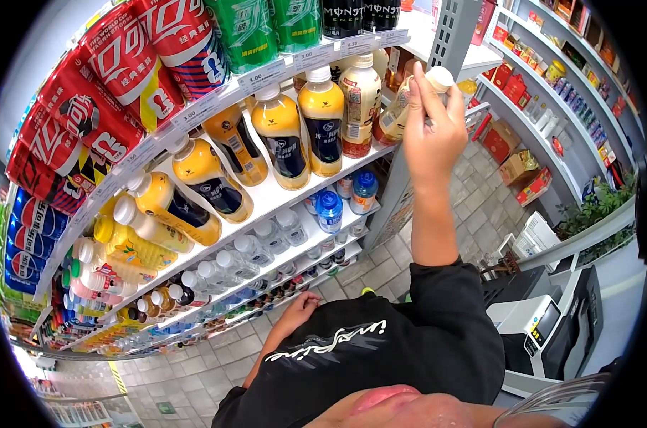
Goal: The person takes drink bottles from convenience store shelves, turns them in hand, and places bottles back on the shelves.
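My right hand (432, 132) is raised at the right end of the drinks shelf. Its fingers are closed round the upper part of a bottle with a white cap (439, 77) and a cream and red label (392, 120). The bottle is tilted, and my fingers hide part of it. To its left stands a similar bottle (360, 100), followed by yellow bottles with dark labels (322, 121). Low beside my body, my left hand (300, 308) hangs with loosely bent fingers, and nothing shows in it.
Red cola cans (127, 53) and green cans (245, 32) line the shelf above. Clear bottles (252, 248) and blue-capped bottles (329, 210) stand below. A grey metal post (448, 36) rises behind my right hand. Farther right are stocked shelves (551, 78) and a white machine (526, 328).
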`<state>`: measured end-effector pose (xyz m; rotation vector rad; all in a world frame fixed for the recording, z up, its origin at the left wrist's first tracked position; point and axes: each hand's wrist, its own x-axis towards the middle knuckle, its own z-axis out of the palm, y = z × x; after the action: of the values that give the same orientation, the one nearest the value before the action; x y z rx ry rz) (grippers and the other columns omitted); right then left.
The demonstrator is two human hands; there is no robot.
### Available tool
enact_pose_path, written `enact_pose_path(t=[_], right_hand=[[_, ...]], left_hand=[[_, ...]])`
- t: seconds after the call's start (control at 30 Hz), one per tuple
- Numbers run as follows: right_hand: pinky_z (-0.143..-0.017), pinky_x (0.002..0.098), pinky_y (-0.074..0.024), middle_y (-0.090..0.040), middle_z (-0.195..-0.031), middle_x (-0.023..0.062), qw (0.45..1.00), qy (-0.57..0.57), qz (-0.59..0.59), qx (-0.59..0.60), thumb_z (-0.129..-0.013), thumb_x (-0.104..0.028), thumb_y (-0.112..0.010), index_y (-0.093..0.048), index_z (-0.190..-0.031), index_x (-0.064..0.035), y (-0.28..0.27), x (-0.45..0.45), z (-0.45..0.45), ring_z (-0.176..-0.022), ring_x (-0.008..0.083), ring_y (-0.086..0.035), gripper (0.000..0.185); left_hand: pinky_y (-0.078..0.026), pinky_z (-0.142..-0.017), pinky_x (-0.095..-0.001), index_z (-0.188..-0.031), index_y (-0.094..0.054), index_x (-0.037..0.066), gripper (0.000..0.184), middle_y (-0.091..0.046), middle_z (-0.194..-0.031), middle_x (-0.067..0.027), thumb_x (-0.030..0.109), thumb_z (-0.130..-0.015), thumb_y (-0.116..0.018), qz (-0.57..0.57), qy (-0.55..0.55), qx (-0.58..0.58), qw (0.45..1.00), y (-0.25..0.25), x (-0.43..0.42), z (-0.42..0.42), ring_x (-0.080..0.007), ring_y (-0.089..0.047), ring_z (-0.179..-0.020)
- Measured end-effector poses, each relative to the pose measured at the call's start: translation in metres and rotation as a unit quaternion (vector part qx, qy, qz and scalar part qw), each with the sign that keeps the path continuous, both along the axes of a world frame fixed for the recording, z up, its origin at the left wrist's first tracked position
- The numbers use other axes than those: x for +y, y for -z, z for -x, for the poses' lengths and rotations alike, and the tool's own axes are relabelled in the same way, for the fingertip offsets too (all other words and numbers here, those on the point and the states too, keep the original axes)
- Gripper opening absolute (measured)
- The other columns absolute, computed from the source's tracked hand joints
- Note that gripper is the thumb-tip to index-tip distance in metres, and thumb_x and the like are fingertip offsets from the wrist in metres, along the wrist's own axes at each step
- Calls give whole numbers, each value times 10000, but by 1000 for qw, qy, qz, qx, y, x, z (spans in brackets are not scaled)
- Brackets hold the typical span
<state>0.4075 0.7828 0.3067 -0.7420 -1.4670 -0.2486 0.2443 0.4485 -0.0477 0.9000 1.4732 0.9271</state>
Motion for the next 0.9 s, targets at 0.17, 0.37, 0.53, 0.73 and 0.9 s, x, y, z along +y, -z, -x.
enact_pose_path(t=[0.17, 0.37, 0.53, 0.73, 0.9], right_hand=[[-755, 332, -560, -692, -1084, 113, 998, -58, -32, 14, -925, -118, -770, -787, -1205, -146, -20, -33, -23, -887, 216, -718, 282], [-763, 335, -571, -693, -1064, 145, 963, -218, 44, -149, -831, -34, -796, -789, -1182, -124, -20, -78, -65, -883, 243, -726, 363], [-811, 332, -576, -696, -1106, 142, 846, -447, 181, -227, -832, -75, -805, -779, -1206, -147, 21, -100, -75, -935, 256, -726, 381], [-918, 343, -558, -680, -1187, 144, 727, -548, 348, -225, -867, -71, -802, -768, -1197, -93, 88, -123, -55, -1059, 279, -712, 333], [-968, 366, -543, -648, -1336, 184, 717, -490, 392, -304, -936, -132, -726, -728, -1292, -147, 93, -114, -71, -1198, 360, -651, 357]], left_hand=[[-492, -916, -267, -1243, -595, 36, 237, -673, -1080, -55, 188, -1065, -558, 6, 8, 22, 1000, -15, 6, -3, -133, -635, -1013], [-490, -931, -290, -1235, -600, 41, 235, -665, -1102, -42, 205, -1068, -578, -60, 51, 5, 997, -37, 37, -1, -125, -630, -1043], [-408, -1108, -366, -1362, -542, 48, 362, -583, -1341, -101, 276, -1082, -540, -143, 79, -54, 985, -114, 86, -6, -189, -540, -1280], [-465, -1084, -411, -1504, -397, 34, 823, -557, -1410, -121, 325, -868, -830, -205, 208, -285, 913, -135, 113, -16, -254, -569, -1301], [-613, -772, -418, -1350, -515, 40, 694, -688, -1024, -146, 378, -839, -838, -110, 110, -420, 894, -132, 108, -40, -275, -722, -888]])
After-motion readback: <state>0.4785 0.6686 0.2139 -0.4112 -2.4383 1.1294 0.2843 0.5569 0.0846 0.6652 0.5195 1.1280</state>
